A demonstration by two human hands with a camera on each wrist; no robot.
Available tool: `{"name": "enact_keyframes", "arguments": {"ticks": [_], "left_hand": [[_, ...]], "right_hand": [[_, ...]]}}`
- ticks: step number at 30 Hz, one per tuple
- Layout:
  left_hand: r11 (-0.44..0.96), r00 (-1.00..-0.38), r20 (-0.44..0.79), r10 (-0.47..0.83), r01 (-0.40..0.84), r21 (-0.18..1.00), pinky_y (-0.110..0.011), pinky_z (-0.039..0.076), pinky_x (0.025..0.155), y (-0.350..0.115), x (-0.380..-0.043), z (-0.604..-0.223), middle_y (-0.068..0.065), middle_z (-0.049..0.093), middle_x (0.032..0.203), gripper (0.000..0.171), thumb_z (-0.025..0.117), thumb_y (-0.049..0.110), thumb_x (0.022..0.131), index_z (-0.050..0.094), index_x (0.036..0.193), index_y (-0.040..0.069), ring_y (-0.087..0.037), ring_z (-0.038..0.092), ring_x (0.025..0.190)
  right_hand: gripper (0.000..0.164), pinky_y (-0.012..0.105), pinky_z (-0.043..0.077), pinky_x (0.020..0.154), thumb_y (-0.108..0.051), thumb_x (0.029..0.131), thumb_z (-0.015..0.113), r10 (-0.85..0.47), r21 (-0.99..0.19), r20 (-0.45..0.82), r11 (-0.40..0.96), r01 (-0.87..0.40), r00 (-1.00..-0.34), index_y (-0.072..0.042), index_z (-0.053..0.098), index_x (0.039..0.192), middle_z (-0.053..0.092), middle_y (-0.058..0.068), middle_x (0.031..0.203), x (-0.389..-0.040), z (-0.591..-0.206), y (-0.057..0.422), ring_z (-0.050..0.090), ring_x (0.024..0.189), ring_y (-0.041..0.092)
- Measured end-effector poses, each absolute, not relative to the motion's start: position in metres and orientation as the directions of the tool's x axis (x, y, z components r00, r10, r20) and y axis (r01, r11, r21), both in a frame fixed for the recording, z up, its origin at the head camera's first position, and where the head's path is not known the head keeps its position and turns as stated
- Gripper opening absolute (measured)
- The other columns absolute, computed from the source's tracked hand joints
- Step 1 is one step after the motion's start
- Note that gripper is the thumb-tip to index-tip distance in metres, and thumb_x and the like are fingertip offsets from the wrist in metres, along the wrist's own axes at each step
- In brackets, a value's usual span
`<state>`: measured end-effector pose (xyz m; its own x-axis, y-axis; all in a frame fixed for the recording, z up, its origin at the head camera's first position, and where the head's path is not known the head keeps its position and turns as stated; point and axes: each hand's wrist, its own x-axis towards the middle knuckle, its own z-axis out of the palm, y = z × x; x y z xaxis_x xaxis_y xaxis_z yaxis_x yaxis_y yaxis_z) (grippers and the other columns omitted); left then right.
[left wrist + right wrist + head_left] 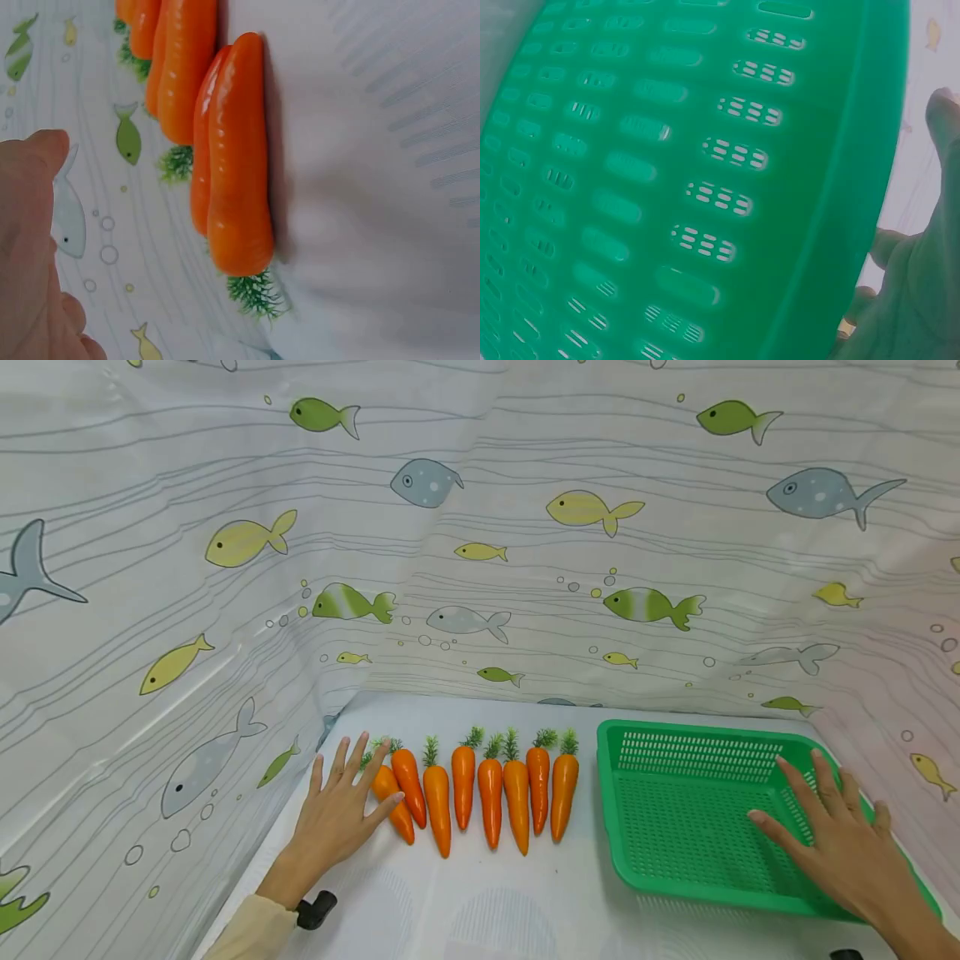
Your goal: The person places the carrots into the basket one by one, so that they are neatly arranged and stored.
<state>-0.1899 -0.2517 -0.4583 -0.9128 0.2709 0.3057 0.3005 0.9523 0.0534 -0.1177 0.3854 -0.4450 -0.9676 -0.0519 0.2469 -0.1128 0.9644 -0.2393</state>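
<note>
Several orange carrots (437, 810) with green leafy tops lie side by side on the white table, tips toward me. My left hand (337, 814), fingers spread, hovers by the leftmost carrot (392, 802) and partly covers its top; it holds nothing. In the left wrist view that carrot (240, 165) lies apart from the thumb and fingers. To the right stands a green perforated plastic basket (697, 885) with nothing in it. My right hand (843, 839), fingers spread, is over the basket's right side. Whether it touches the rim (855, 150) I cannot tell.
White sheeting printed with fish (465, 618) rises behind the table (502, 893) and on both sides. A black wrist strap piece (317, 910) sits at my left wrist, below a beige sleeve (255, 931).
</note>
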Motion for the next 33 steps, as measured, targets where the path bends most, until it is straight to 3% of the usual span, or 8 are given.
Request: {"name": "enact_keyframes", "arguments": {"ticks": [5, 8, 11, 14, 18, 23, 28, 33], "left_hand": [[0.953, -0.919, 0.292, 0.266, 0.297, 0.066, -0.066, -0.005, 0.122, -0.25, -0.189, -0.459, -0.017, 0.013, 0.17, 0.085, 0.061, 0.058, 0.098, 0.022, 0.166, 0.024, -0.043, 0.008, 0.156], [0.943, -0.923, 0.279, 0.264, 0.308, 0.127, -0.069, 0.0, 0.12, -0.25, -0.19, -0.461, -0.02, 0.01, 0.17, 0.085, 0.06, 0.057, 0.099, 0.019, 0.166, 0.024, -0.044, 0.008, 0.155], [0.915, -0.927, 0.271, 0.259, 0.325, 0.238, -0.074, 0.008, 0.117, -0.251, -0.193, -0.464, -0.023, 0.008, 0.169, 0.084, 0.062, 0.051, 0.101, 0.017, 0.167, 0.023, -0.046, 0.01, 0.154], [0.875, -0.93, 0.274, 0.243, 0.332, 0.351, -0.076, 0.021, 0.113, -0.255, -0.197, -0.468, -0.027, 0.009, 0.168, 0.081, 0.067, 0.039, 0.101, 0.022, 0.165, 0.016, -0.053, 0.023, 0.149], [0.835, -0.944, 0.259, 0.204, 0.306, 0.458, -0.074, 0.034, 0.107, -0.263, -0.201, -0.476, -0.03, 0.014, 0.166, 0.069, 0.069, 0.025, 0.101, 0.036, 0.159, 0.007, -0.057, 0.038, 0.139], [0.798, -0.954, 0.257, 0.156, 0.275, 0.536, -0.067, 0.04, 0.108, -0.271, -0.204, -0.485, -0.028, 0.04, 0.156, 0.051, 0.068, 0.018, 0.101, 0.051, 0.146, 0.001, -0.05, 0.045, 0.138], [0.757, -0.969, 0.224, 0.105, 0.224, 0.614, -0.06, 0.053, 0.095, -0.274, -0.206, -0.489, -0.021, 0.06, 0.139, 0.044, 0.068, 0.018, 0.101, 0.056, 0.14, 0.003, -0.042, 0.062, 0.12], [0.702, -0.99, 0.129, 0.062, 0.135, 0.7, -0.054, 0.056, 0.094, -0.276, -0.209, -0.49, -0.019, 0.06, 0.14, 0.045, 0.065, 0.025, 0.103, 0.054, 0.143, 0.007, -0.037, 0.063, 0.119]], "right_hand": [[0.095, 0.083, -0.016, 0.102, -0.051, 0.101, 0.06, -0.059, -0.262, 0.252, 0.957, -0.126, -0.966, -0.025, -0.004, 0.166, -0.021, 0.014, 0.168, -0.117, -0.446, 0.385, -0.014, 0.147, 0.059], [0.091, 0.088, 0.003, 0.101, -0.043, 0.103, 0.061, -0.068, -0.336, 0.258, 0.929, -0.156, -0.964, -0.021, 0.001, 0.167, -0.014, 0.018, 0.169, -0.116, -0.443, 0.387, 0.0, 0.145, 0.065], [0.083, 0.084, 0.033, 0.087, -0.034, 0.103, 0.064, -0.071, -0.397, 0.278, 0.899, -0.182, -0.958, -0.016, 0.014, 0.167, 0.017, 0.033, 0.164, -0.116, -0.435, 0.391, 0.033, 0.132, 0.069], [0.069, 0.066, 0.052, 0.069, -0.029, 0.101, 0.069, -0.055, -0.413, 0.308, 0.892, -0.185, -0.95, -0.012, 0.037, 0.16, 0.057, 0.033, 0.135, -0.113, -0.429, 0.397, 0.062, 0.103, 0.057], [0.049, 0.04, 0.055, 0.056, -0.028, 0.099, 0.072, -0.002, -0.405, 0.34, 0.902, -0.149, -0.941, -0.006, 0.059, 0.141, 0.071, 0.024, 0.107, -0.107, -0.427, 0.406, 0.068, 0.076, 0.016], [0.041, 0.012, 0.043, 0.056, -0.023, 0.1, 0.071, 0.086, -0.446, 0.384, 0.889, -0.104, -0.919, 0.002, 0.063, 0.132, 0.069, 0.024, 0.112, -0.1, -0.434, 0.421, 0.037, 0.083, -0.026], [0.04, 0.01, 0.033, 0.059, -0.016, 0.102, 0.068, 0.165, -0.502, 0.406, 0.862, -0.069, -0.899, 0.007, 0.059, 0.134, 0.066, 0.009, 0.113, -0.098, -0.447, 0.437, 0.032, 0.085, -0.026], [0.043, 0.015, 0.033, 0.058, -0.017, 0.104, 0.064, 0.241, -0.531, 0.329, 0.847, 0.032, -0.913, 0.01, 0.055, 0.136, 0.061, 0.03, 0.119, -0.099, -0.455, 0.452, 0.05, 0.09, -0.002]]}}
